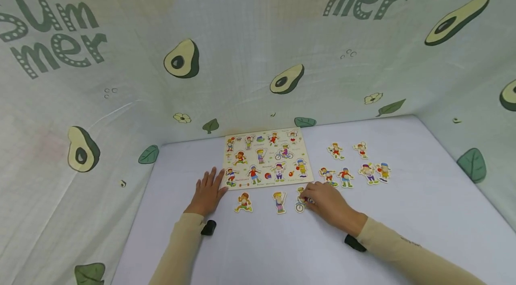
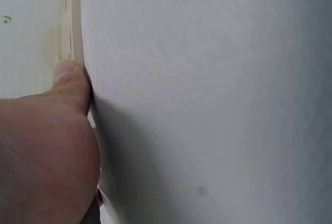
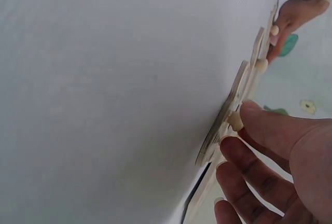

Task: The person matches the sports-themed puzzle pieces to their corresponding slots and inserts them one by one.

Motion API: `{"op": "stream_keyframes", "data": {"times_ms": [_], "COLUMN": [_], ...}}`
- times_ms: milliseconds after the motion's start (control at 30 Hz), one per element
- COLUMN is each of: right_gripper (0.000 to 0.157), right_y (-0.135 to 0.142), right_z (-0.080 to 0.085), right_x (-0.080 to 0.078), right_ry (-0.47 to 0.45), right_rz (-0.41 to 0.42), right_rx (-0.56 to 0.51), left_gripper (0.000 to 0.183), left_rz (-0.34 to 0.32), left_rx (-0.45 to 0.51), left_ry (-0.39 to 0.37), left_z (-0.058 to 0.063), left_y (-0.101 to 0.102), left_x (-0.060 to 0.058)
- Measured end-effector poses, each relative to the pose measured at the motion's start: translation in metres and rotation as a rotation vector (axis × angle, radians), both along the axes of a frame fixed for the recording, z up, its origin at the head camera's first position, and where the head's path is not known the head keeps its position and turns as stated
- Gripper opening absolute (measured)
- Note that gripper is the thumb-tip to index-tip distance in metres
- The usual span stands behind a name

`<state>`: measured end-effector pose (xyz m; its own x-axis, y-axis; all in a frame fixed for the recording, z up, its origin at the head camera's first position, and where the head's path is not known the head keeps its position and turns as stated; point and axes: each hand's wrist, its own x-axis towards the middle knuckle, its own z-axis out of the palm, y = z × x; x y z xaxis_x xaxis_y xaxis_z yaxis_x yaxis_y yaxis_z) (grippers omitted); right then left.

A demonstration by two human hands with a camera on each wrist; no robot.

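Observation:
A wooden puzzle board (image 1: 282, 182) printed with sports figures lies on the table. My left hand (image 1: 207, 193) rests beside its left edge with fingers spread; in the left wrist view the thumb (image 2: 72, 84) touches the board's side. My right hand (image 1: 328, 202) pinches the small knob (image 3: 236, 121) of a cyclist puzzle piece (image 1: 299, 206), which lies below the board and is partly covered by the fingers. Left of it are a puzzle piece of a figure with a stick (image 1: 279, 203) and a runner puzzle piece (image 1: 243, 203).
Several more puzzle pieces lie right of the board, among them a footballer piece (image 1: 335, 151), a tennis piece (image 1: 361, 150) and a ball-player piece (image 1: 383, 172). A printed cloth (image 1: 242, 43) hangs behind and beside the white table (image 1: 274, 249).

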<state>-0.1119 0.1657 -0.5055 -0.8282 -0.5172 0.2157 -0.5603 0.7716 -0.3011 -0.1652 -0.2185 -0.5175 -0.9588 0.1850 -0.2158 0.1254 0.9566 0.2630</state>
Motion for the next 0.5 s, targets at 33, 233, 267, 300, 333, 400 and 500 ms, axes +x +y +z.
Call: {"op": "stream_keyframes", "data": {"times_ms": [33,233,267,300,333,400,500], "right_gripper": [0.024,0.023,0.023,0.023,0.022,0.022,0.021], "right_y": [-0.0005,-0.0023,-0.0025,-0.0028,-0.0031,-0.0037,-0.0047], "right_z": [0.0000,-0.0019,-0.0022,-0.0026,-0.0029,-0.0034,-0.0042], "right_x": [0.0001,-0.0006,-0.0010,-0.0017,-0.0024,-0.0039,-0.0065], "right_ry": [0.001,0.021,0.028,0.034,0.041,0.046,0.044], "right_rz": [-0.002,-0.005,-0.004,0.001,0.005,0.009,0.010], "right_rx": [0.003,-0.009,-0.012,-0.016,-0.018,-0.016,0.002], "left_gripper": [0.065,0.067,0.067,0.066,0.066,0.066,0.067], "left_rz": [0.002,0.011,0.009,0.008,0.006,0.003,0.003], "left_rx": [0.000,0.001,0.000,-0.002,-0.003,-0.003,-0.005], "left_ry": [-0.002,-0.003,0.000,0.000,0.001,0.001,-0.002], "left_z": [0.0003,0.0010,0.0005,0.0003,0.0000,-0.0007,-0.0008], "left_y": [0.0002,0.0005,0.0002,0.0001,-0.0001,-0.0004,-0.0003], "left_x": [0.0000,0.0013,0.0013,0.0013,0.0012,0.0011,0.0010]}}
